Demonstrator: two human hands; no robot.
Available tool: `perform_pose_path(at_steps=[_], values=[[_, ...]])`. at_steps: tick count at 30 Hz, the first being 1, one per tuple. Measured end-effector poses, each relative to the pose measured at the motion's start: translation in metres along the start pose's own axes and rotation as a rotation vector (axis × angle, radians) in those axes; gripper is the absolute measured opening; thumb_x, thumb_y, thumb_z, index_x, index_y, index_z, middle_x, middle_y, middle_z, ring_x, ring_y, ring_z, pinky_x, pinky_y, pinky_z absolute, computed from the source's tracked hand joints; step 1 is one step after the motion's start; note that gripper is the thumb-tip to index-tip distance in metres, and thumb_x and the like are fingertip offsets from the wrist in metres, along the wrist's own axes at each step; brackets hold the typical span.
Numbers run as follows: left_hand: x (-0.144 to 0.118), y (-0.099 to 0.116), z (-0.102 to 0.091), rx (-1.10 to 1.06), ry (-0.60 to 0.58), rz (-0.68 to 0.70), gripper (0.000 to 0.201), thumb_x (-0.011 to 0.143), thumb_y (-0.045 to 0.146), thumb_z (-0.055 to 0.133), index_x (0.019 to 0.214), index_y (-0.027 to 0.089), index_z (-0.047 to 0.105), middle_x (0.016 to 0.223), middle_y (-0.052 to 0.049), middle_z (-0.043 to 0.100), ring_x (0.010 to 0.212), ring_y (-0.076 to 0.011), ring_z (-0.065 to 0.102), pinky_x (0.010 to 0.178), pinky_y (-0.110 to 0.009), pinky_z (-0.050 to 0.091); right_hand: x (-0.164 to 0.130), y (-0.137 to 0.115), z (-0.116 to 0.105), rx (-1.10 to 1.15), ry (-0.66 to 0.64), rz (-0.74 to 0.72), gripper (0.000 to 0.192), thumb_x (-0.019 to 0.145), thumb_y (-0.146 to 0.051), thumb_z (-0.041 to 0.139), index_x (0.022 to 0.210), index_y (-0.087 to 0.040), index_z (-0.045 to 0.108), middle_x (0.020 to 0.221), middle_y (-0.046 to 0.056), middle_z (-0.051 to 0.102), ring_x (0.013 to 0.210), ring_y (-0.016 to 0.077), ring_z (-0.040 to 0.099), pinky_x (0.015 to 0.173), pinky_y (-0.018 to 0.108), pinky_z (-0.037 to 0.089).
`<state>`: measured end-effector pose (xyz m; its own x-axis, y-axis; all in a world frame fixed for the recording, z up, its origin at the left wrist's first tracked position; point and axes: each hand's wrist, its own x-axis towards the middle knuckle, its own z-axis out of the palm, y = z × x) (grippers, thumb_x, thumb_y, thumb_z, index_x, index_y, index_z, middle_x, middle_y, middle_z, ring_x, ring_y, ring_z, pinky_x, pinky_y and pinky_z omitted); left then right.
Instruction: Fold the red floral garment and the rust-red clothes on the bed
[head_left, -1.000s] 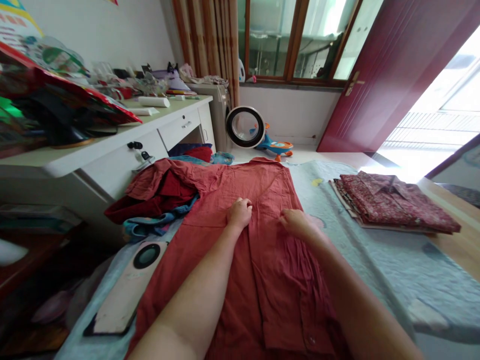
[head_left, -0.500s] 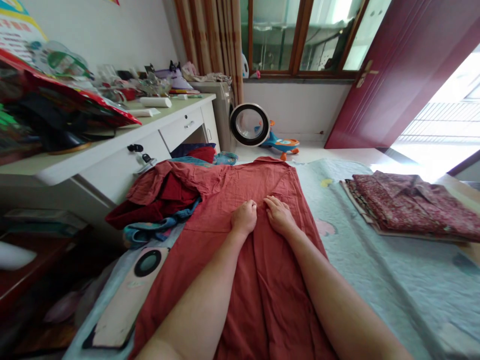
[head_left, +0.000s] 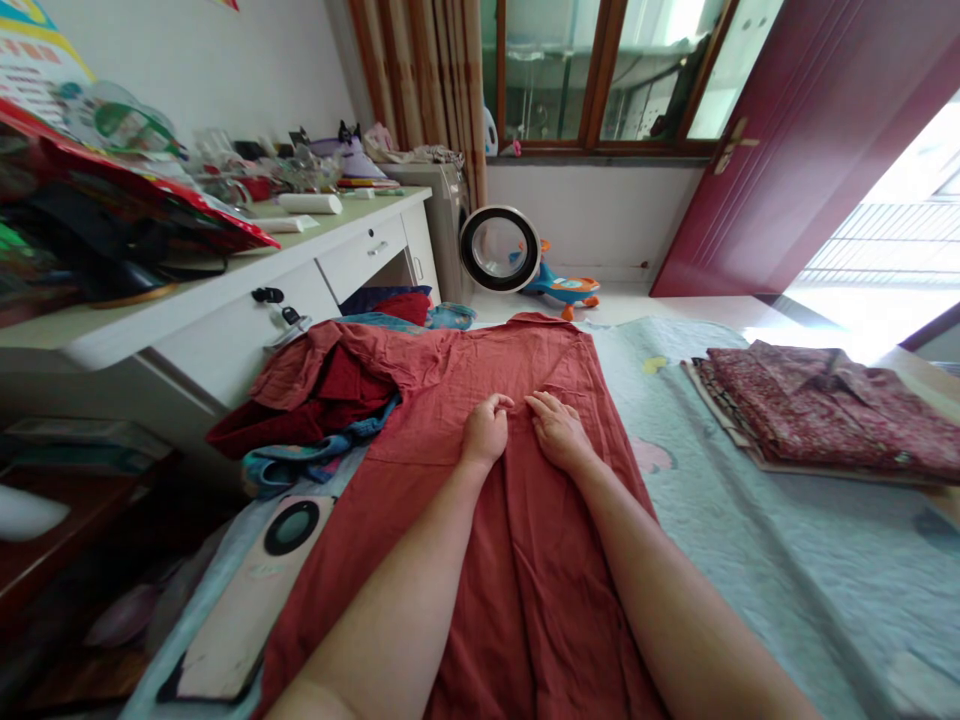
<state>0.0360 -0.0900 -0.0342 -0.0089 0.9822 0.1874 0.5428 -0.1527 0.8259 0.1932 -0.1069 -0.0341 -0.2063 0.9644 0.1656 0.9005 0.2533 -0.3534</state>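
Garment (head_left: 502, 540) on blanket (head_left: 712, 560), desk (head_left: 217, 330) left, clothes stack (head_left: 832, 415) right, washing machine (head_left: 448, 225) behind garment

Light: daylight, doorway (head_left: 870, 250) blown out | lower-left: dim | edges: stretched, soft

The red shirt (head_left: 517, 530) looks like matt, lightly creased cloth to me; the bedcover (head_left: 735, 500) under it seems rougher, puckered fabric. Over there, the red packet (head_left: 225, 222) shines like plastic, and the window frame (head_left: 600, 80) looks like smooth wood.

Both arms (head_left: 409, 575) reach forward, left grip (head_left: 487, 428) curled, right grip (head_left: 556, 430) flatter.
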Motion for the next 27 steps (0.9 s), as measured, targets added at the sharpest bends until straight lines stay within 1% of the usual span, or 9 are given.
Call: perform_pose_path(at_steps=[4,7,9,12,14,16,21,24,27], values=[[-0.001,0.003,-0.002,0.016,-0.023,0.008,0.029,0.082,0.007,0.045,0.09,0.019,0.07,0.095,-0.003,0.075,0.091,-0.0161,0.067,0.089,-0.028,0.05,0.0,-0.001,-0.002,0.003,-0.003,0.003,0.05,0.095,-0.022,0.034,0.144,-0.022,0.045,0.15,0.007,0.044,0.138,0.0188,0.037,0.111,0.037,0.029],[-0.002,0.005,-0.002,-0.003,-0.04,-0.002,0.031,0.082,0.007,0.045,0.092,0.019,0.071,0.097,-0.003,0.075,0.094,-0.0157,0.067,0.092,-0.028,0.05,-0.001,-0.002,-0.003,-0.001,-0.01,0.004,0.053,0.093,-0.019,0.036,0.146,-0.027,0.043,0.151,0.006,0.042,0.137,0.0196,0.037,0.11,0.038,0.029],[-0.002,0.005,-0.002,-0.025,-0.041,0.011,0.027,0.083,0.01,0.047,0.092,0.019,0.071,0.096,-0.003,0.075,0.093,-0.0159,0.068,0.092,-0.028,0.051,-0.001,-0.002,-0.004,-0.009,-0.02,-0.002,0.051,0.093,-0.019,0.035,0.142,-0.03,0.047,0.15,0.004,0.043,0.137,0.0205,0.036,0.11,0.04,0.029],[-0.003,0.003,0.0,-0.044,-0.048,0.032,0.019,0.083,0.016,0.054,0.092,0.018,0.071,0.091,-0.003,0.075,0.085,-0.0159,0.069,0.084,-0.027,0.053,-0.001,-0.002,-0.004,-0.002,-0.01,-0.008,0.045,0.094,-0.019,0.035,0.134,-0.029,0.054,0.148,0.004,0.045,0.136,0.0212,0.037,0.109,0.04,0.029],[-0.003,0.0,0.002,-0.05,-0.08,0.058,0.019,0.082,0.015,0.057,0.095,0.018,0.07,0.091,-0.003,0.075,0.082,-0.0148,0.069,0.08,-0.025,0.054,-0.001,-0.002,-0.003,0.017,0.012,0.0,0.042,0.092,-0.018,0.037,0.129,-0.027,0.056,0.146,0.005,0.047,0.134,0.0212,0.039,0.108,0.04,0.03],[-0.002,-0.003,0.004,-0.039,-0.116,0.103,0.024,0.081,0.012,0.057,0.099,0.02,0.07,0.095,-0.002,0.075,0.085,-0.0139,0.069,0.082,-0.024,0.053,0.0,-0.001,-0.001,0.039,0.036,0.01,0.038,0.09,-0.017,0.04,0.123,-0.025,0.058,0.143,0.006,0.049,0.131,0.0214,0.041,0.106,0.039,0.031],[-0.002,-0.007,0.003,0.077,-0.128,0.159,0.022,0.082,0.015,0.06,0.101,0.02,0.071,0.1,-0.004,0.073,0.091,-0.0152,0.067,0.086,-0.026,0.052,0.0,0.001,0.001,0.077,0.075,0.015,0.032,0.088,-0.016,0.042,0.116,-0.022,0.057,0.138,0.009,0.053,0.126,0.0222,0.045,0.103,0.037,0.034],[-0.003,-0.003,0.001,0.147,-0.126,0.171,0.019,0.083,0.017,0.061,0.099,0.019,0.072,0.098,-0.005,0.072,0.091,-0.0154,0.066,0.085,-0.026,0.051,0.0,0.002,0.002,0.078,0.087,0.014,0.031,0.089,-0.017,0.041,0.116,-0.021,0.056,0.136,0.01,0.054,0.124,0.0227,0.046,0.102,0.037,0.035],[-0.006,0.004,-0.001,0.267,-0.1,0.171,0.018,0.088,0.019,0.056,0.097,0.019,0.071,0.097,-0.005,0.07,0.093,-0.0163,0.065,0.086,-0.026,0.049,0.001,0.003,0.003,0.082,0.101,0.01,0.03,0.089,-0.017,0.041,0.115,-0.02,0.055,0.134,0.01,0.055,0.123,0.0225,0.047,0.101,0.036,0.035]])
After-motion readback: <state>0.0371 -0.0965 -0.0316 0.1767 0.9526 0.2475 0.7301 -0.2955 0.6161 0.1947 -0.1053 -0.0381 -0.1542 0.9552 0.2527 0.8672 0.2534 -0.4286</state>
